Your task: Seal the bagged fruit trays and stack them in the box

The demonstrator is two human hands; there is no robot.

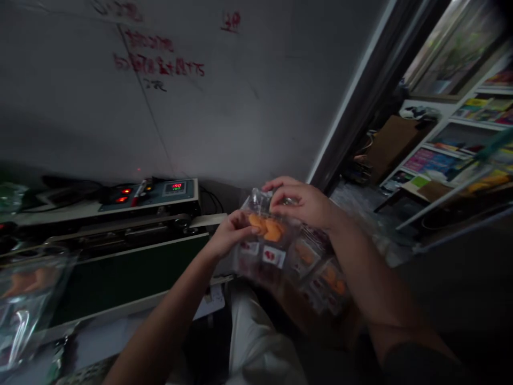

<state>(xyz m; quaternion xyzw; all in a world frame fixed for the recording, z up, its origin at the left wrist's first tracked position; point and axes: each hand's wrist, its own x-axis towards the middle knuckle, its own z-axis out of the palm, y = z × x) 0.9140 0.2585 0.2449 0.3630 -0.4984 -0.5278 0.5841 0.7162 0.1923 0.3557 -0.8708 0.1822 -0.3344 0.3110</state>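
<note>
Two hands [228, 232] [300, 202], fingers [282, 184] curled, grip a crinkly clear plastic pouch [256, 200] of orange pieces [266, 227].

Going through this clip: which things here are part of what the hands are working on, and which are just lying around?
Being worked on:
- left hand and right hand
- clear plastic bag of orange pieces
- labelled bags beneath it

Just lying around:
- machine with a red display
- bag by the machine
- cardboard box
- shelves of books

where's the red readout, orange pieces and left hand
Red readout [175, 186], head view, on its lit digits
Orange pieces [265, 227], head view, on their middle
Left hand [231, 231], head view, on the back
</note>
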